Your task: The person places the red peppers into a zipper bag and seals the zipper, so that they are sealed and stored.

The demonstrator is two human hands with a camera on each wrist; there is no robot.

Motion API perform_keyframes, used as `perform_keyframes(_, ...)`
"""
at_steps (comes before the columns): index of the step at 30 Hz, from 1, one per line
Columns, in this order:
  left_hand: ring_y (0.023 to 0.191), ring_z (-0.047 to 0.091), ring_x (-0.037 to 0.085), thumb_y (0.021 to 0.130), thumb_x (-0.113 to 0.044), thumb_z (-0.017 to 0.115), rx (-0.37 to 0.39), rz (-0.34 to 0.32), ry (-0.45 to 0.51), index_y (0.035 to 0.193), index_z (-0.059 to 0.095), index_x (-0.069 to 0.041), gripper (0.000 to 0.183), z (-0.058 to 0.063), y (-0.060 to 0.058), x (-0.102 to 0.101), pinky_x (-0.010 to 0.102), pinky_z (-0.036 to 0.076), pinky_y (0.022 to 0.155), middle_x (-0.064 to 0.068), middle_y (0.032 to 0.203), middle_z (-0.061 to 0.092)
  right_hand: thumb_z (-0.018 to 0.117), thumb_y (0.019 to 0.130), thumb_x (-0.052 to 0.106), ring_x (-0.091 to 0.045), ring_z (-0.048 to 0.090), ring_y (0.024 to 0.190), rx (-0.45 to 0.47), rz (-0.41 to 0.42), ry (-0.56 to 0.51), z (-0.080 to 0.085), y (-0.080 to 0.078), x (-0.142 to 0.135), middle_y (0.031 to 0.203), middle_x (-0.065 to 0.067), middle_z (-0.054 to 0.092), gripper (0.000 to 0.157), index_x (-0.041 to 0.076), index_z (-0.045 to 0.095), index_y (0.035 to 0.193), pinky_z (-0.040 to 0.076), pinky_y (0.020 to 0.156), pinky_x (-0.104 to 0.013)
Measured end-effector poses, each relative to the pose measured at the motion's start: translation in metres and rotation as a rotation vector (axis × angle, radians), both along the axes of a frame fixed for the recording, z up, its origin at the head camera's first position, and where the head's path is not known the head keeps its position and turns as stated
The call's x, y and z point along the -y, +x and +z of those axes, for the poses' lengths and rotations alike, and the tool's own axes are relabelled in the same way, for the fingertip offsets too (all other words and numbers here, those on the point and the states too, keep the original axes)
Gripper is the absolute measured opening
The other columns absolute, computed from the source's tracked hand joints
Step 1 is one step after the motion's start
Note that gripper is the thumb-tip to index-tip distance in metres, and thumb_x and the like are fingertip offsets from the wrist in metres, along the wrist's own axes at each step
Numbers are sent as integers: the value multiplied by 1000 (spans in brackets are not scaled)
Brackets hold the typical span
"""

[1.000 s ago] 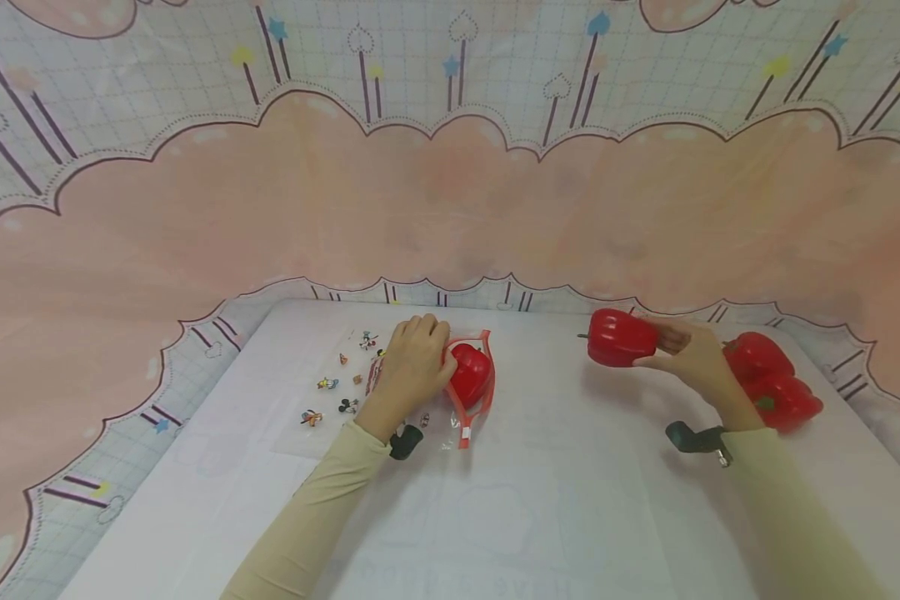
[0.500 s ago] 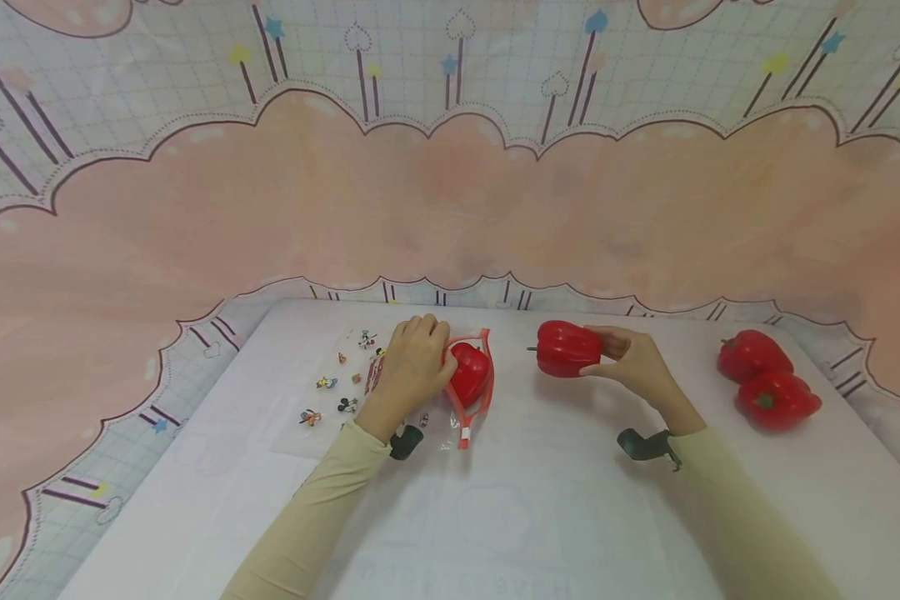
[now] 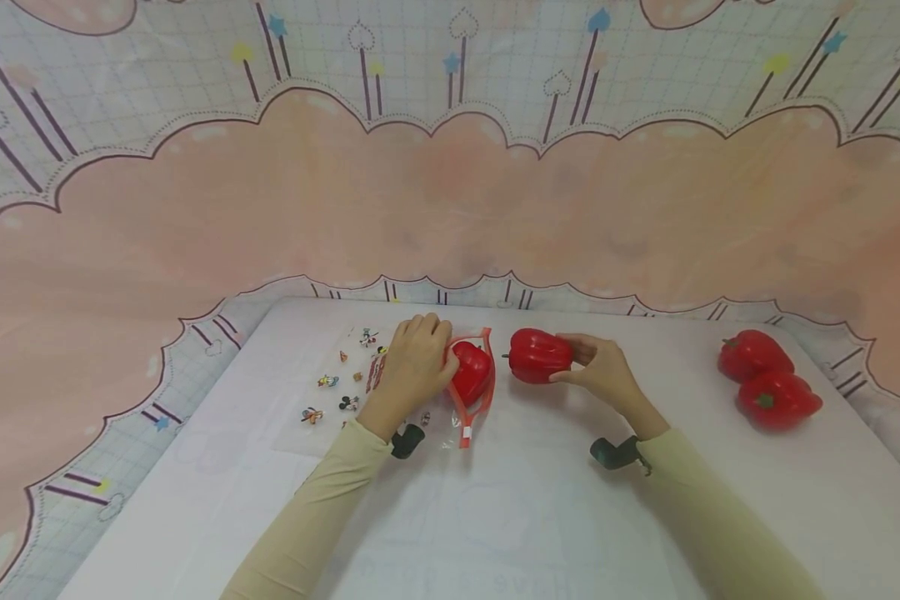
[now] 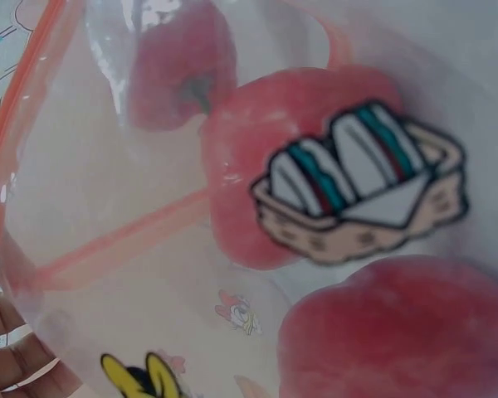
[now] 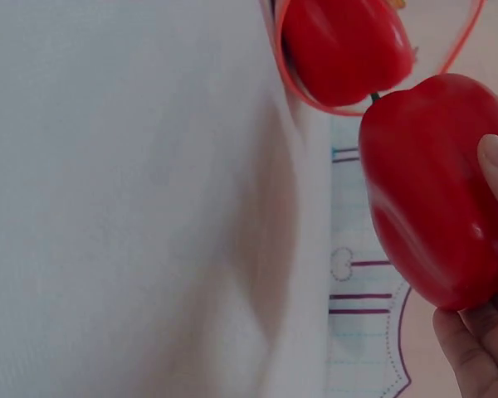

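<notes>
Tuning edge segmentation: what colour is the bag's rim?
Orange-red. The rim shows best in the head view.

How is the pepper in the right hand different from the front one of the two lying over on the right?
The held pepper is off the table, gripped by the right hand; the front pepper rests on it. The held pepper's stem points towards the orange-rimmed bag; the front pepper's stem faces the head camera. Both are shiny, red and green-stemmed.
</notes>
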State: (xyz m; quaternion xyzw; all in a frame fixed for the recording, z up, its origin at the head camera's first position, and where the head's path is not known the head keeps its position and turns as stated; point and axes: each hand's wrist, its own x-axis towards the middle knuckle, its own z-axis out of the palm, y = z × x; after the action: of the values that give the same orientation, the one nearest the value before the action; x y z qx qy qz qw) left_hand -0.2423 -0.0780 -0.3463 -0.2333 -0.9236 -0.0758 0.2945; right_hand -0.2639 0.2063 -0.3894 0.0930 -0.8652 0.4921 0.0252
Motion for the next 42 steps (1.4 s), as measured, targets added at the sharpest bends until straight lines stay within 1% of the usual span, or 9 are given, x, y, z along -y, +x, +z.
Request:
perform_keyframes(3,84,54,22,80,-16,66,6,0,-4,92,59,-5,17,0,0,0,37,48,82,8,88,59,78,74,14,-36,54,121,4,-2,16,-2,0,5,132,-21,55,65,2,51,132,46,95,-44)
perform_keyframes(8,86,54,22,80,-16,67,19,-5,6,93,59,-5,19,1,0,-1,38,48,84,9,90,59,79,73,16,-35,55,121,11,2,27,-4,0,9,132,-20,55,66,2,51,132,47,95,-43)
perform_keyframes(13,88,54,22,80,-16,66,35,-4,9,95,60,-5,20,1,0,-2,38,48,86,9,93,60,79,73,14,-35,55,120,6,11,20,-5,-1,12,131,-21,56,65,1,52,131,47,94,-43)
perform_keyframes(18,89,53,22,82,-17,63,63,3,2,95,59,-6,18,2,0,-3,38,47,87,8,93,59,79,72,12,-35,55,120,9,2,23,-5,-3,15,131,-21,56,65,1,52,131,47,95,-42)
perform_keyframes(22,89,53,22,82,-18,63,81,7,1,96,59,-6,19,3,0,-3,38,48,87,8,94,59,79,72,12,-36,55,120,9,-1,26,-7,-4,17,131,-22,56,65,0,52,130,47,94,-41)
perform_keyframes(27,89,53,22,82,-17,64,85,7,7,97,60,-6,20,3,0,-4,38,47,88,8,94,60,79,73,11,-36,55,119,-4,7,25,-8,-4,21,130,-22,56,64,-1,52,130,47,94,-42)
perform_keyframes(31,90,54,22,81,-18,64,86,6,10,98,60,-5,22,3,0,-5,38,47,89,9,96,60,78,73,12,-34,56,120,-2,6,24,-9,-4,25,130,-19,57,62,2,53,129,47,94,-42)
perform_keyframes(36,90,55,23,81,-19,65,80,6,6,100,60,-4,24,3,0,-5,39,48,89,9,97,61,78,72,10,-35,57,118,-24,27,2,-9,-4,30,129,-20,58,61,1,54,128,48,94,-42)
perform_keyframes(42,89,54,22,82,-18,64,64,6,0,98,60,-5,22,2,-1,-5,38,48,87,9,95,60,78,72,9,-35,57,117,-25,37,2,-8,-3,36,128,-21,58,62,-1,54,128,48,94,-42)
